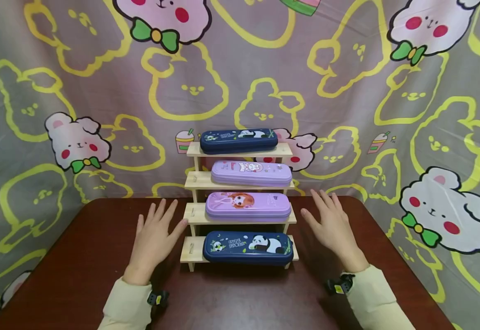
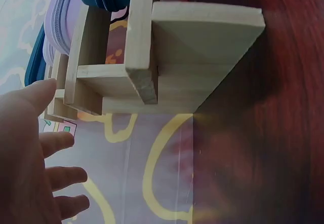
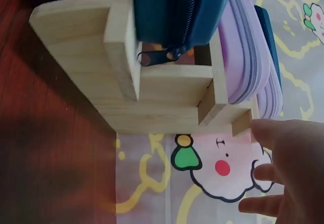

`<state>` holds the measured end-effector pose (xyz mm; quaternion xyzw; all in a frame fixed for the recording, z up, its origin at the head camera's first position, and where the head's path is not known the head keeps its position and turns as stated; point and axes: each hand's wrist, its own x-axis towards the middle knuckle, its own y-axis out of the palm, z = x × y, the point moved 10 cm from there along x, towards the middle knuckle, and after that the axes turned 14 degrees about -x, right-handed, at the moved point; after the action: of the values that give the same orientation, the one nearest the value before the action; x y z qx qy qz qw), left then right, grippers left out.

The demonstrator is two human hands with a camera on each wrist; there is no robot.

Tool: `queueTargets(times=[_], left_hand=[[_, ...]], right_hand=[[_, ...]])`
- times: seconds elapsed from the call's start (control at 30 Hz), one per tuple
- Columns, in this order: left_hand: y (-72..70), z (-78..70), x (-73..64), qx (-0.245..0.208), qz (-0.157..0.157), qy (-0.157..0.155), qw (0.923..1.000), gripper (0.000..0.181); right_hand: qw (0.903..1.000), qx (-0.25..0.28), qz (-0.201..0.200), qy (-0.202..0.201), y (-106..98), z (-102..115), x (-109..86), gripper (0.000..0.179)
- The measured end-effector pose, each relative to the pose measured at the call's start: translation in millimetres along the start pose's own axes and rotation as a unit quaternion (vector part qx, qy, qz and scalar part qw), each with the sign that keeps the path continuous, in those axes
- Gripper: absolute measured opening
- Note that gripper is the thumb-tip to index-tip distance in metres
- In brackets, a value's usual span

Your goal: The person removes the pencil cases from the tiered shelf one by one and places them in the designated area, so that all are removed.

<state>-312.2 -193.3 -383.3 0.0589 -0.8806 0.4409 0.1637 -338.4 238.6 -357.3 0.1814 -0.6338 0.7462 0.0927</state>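
Observation:
A stepped wooden rack [image 1: 191,247] carries zippered pencil cases, one per tier. On the lowest tier lies a dark blue panda pencil case [image 1: 227,254]; above it come a purple pencil case [image 1: 264,208] with a red-haired girl, a lilac pencil case [image 1: 227,173] with a rabbit, and another navy panda pencil case [image 1: 227,144] on top. My left hand [image 1: 153,240] is spread at the rack's left side, thumb tip close to the second tier's end. My right hand [image 1: 332,224] is spread at the right side, apart from the rack. Both hands hold nothing.
The rack stands on a dark red-brown table [image 1: 240,298]. A grey curtain [image 1: 264,64] with yellow outlines and white cartoon animals hangs behind and on both sides. Black straps [image 1: 157,298] sit at the cuffs of the pale sleeves [image 1: 126,305].

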Motion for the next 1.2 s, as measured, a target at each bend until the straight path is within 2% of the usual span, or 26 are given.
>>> queueTargets(times=[0.3, 0.5, 0.67, 0.9, 1.03, 1.2], left_hand=[[2.7, 0.0, 3.4, -0.053, -0.019, 0.004, 0.9984, 0.074], [-2.1, 0.3, 1.9, -0.096, -0.057, 0.002, 0.9938, 0.068], [0.1, 4.8, 1.2, -0.122, -0.082, -0.008, 0.9890, 0.064], [4.1, 5.0, 3.3, -0.162, -0.086, -0.014, 0.9829, 0.062], [10.0, 2.6, 5.1, -0.194, -0.085, -0.016, 0.9773, 0.061], [16.5, 0.1, 7.5, -0.230, -0.085, -0.019, 0.9692, 0.060]], right_hand=[[0.9959, 0.038, -0.078, -0.027, -26, 15, 8.3, 0.061], [0.9875, 0.069, -0.124, -0.068, -44, 34, 18.2, 0.057], [0.9845, 0.087, -0.126, -0.085, -54, 48, 26.1, 0.059], [0.9780, 0.109, -0.134, -0.117, -66, 64, 41.9, 0.061], [0.9711, 0.154, -0.130, -0.129, -69, 65, 52.7, 0.058], [0.9645, 0.206, -0.110, -0.124, -64, 60, 66.3, 0.059]])
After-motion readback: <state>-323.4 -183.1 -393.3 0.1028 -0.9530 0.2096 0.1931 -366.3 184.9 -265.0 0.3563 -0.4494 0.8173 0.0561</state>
